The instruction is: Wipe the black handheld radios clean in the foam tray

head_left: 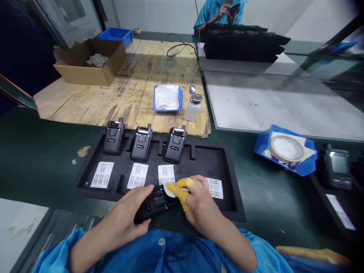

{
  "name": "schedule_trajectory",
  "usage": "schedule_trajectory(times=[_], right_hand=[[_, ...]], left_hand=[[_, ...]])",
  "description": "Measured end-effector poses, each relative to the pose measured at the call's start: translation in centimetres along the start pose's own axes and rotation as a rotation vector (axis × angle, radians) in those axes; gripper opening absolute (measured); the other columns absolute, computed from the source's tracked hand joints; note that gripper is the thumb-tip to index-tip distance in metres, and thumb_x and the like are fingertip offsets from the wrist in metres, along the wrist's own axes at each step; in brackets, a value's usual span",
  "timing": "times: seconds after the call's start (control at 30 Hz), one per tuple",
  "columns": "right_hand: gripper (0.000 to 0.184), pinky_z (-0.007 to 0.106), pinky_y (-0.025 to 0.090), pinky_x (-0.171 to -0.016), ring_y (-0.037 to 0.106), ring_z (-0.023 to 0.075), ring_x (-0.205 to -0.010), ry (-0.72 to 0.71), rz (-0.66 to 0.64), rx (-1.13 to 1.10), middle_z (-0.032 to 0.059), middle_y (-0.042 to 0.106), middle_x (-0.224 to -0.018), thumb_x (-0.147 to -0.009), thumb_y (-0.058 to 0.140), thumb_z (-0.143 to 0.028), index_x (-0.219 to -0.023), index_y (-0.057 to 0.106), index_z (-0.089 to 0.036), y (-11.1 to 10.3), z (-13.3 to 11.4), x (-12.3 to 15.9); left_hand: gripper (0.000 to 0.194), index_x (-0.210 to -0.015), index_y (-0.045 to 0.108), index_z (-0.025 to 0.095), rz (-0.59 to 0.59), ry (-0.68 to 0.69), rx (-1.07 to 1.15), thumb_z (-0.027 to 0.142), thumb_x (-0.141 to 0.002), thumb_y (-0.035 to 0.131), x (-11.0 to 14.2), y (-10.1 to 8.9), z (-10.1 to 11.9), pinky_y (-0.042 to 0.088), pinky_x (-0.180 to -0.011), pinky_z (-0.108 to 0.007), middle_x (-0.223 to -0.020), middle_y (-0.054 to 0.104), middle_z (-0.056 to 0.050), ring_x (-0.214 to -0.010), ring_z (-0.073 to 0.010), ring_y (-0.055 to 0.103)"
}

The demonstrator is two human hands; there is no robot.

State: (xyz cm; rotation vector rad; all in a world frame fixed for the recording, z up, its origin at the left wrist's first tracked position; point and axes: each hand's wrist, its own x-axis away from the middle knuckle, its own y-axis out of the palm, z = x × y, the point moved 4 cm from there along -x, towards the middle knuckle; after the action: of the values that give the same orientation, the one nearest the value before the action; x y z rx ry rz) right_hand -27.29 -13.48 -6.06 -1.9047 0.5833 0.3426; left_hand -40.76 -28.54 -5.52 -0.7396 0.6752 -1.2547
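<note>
My left hand (129, 214) is closed around a black two-way radio (155, 203), tilted on its side with its back up. Yellow finger cots cover some fingers of my right hand (196, 199), which presses a small white wipe (170, 190) against the radio's upper end. Beyond my hands lies a black foam tray (204, 161). Three more radios stand along its far side: a left one (113, 138), a middle one (141, 144) and a right one (175, 146). Several white barcode label sheets (138, 175) lie in the tray, one partly behind my right hand.
Behind the tray are a blue bin of white wipes (167, 98) and a pump bottle (193, 108). A cardboard box (85, 76) stands at far left. On the right are a blue bin with a tape roll (284, 149) and another radio (337, 167). A co-worker (218, 17) sits opposite.
</note>
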Motion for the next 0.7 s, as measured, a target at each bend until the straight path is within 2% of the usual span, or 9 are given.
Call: schedule_trajectory(times=[0.1, 0.27, 0.47, 0.53, 0.7], right_hand=[[0.034, 0.040, 0.029, -0.089, 0.047, 0.0174, -0.079, -0.023, -0.005, 0.022, 0.0029, 0.061, -0.086, -0.074, 0.046, -0.004, -0.093, 0.068, -0.023, 0.6, -0.1, -0.1], [0.028, 0.040, 0.021, -0.097, 0.048, 0.0147, -0.080, -0.063, 0.041, 0.011, -0.0005, 0.063, -0.082, -0.084, 0.044, -0.007, -0.075, 0.066, -0.022, 0.2, -0.4, 0.6], [0.027, 0.039, 0.019, -0.095, 0.050, 0.0126, -0.082, -0.051, 0.023, -0.018, -0.0021, 0.065, -0.087, -0.091, 0.041, -0.012, -0.085, 0.066, -0.021, -0.1, -0.8, 2.5], [0.027, 0.039, 0.019, -0.096, 0.049, 0.0126, -0.082, -0.043, 0.017, -0.034, -0.0023, 0.065, -0.088, -0.089, 0.043, -0.011, -0.089, 0.067, -0.022, -0.1, -0.8, 3.0], [0.030, 0.042, 0.021, -0.096, 0.050, 0.0141, -0.083, -0.029, 0.019, -0.112, 0.0004, 0.062, -0.090, -0.078, 0.045, -0.004, -0.085, 0.069, -0.022, -1.1, -0.6, 3.4]], left_hand=[[0.070, -0.141, 0.025, 0.025, 0.009, 0.030, -0.008, 0.014, -0.079, 0.054, 0.1, 0.1, 0.2, 0.048, -0.099, -0.043, -0.130, 0.053, -0.012, -0.118, -0.0258, 0.053], [0.071, -0.143, 0.022, 0.025, 0.000, 0.050, -0.021, 0.013, -0.080, 0.053, 0.1, 0.1, 0.4, 0.047, -0.099, -0.044, -0.132, 0.050, -0.013, -0.120, -0.0261, 0.050], [0.069, -0.143, 0.022, 0.024, -0.001, 0.046, -0.027, 0.014, -0.082, 0.053, 0.3, 0.3, 0.1, 0.045, -0.102, -0.043, -0.134, 0.049, -0.012, -0.123, -0.0252, 0.048], [0.069, -0.143, 0.023, 0.024, 0.004, 0.041, -0.032, 0.014, -0.081, 0.053, 0.3, 0.4, -0.1, 0.045, -0.102, -0.044, -0.134, 0.049, -0.011, -0.123, -0.0253, 0.048], [0.067, -0.143, 0.022, 0.024, 0.020, 0.060, -0.075, 0.014, -0.083, 0.052, 0.3, 0.5, -0.1, 0.046, -0.101, -0.044, -0.135, 0.049, -0.011, -0.123, -0.0249, 0.048]])
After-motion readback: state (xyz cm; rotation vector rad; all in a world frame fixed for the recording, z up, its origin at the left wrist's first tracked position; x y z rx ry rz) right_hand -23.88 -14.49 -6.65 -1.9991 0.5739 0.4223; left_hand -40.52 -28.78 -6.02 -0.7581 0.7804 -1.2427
